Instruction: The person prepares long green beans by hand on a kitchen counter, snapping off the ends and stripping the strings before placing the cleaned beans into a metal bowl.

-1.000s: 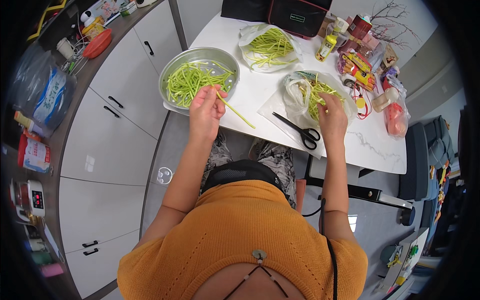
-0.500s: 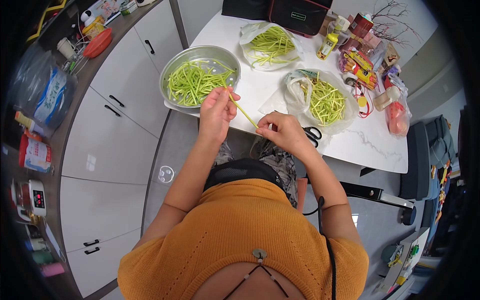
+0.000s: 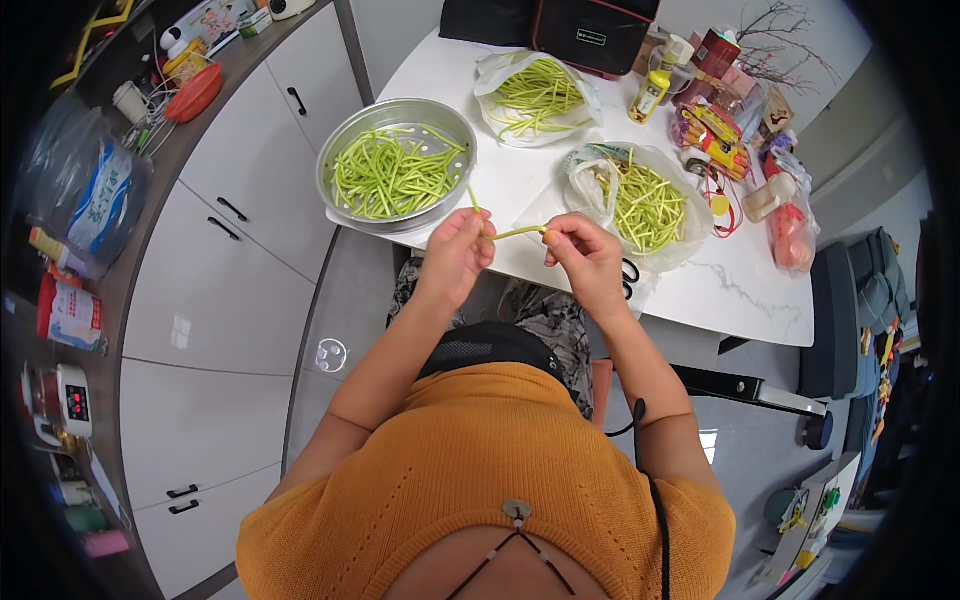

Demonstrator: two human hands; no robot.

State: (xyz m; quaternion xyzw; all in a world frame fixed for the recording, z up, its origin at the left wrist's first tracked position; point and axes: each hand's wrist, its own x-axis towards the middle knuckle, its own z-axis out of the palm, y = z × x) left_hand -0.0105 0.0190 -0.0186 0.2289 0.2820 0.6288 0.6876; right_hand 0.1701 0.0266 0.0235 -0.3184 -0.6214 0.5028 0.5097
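A single long green bean (image 3: 515,232) is being pinched between the two hands above the near edge of the white marble table (image 3: 740,295). Its left end is being gripped by the fingertips of the left hand (image 3: 458,250), with a short length sticking up past the fingers toward the metal basin (image 3: 352,140), and its right end is being nipped between thumb and forefinger of the right hand (image 3: 585,255). The basin, sitting just beyond the left hand, is being filled with cut green beans (image 3: 395,172). An open plastic bag of beans (image 3: 640,200) is lying just beyond the right hand, and a second bag of beans (image 3: 535,95) is lying further back beside a black bag (image 3: 570,25). What seem to be black scissor handles (image 3: 630,275) are being partly hidden behind the right wrist. Packets and bottles (image 3: 720,120) are being kept along the table's right side
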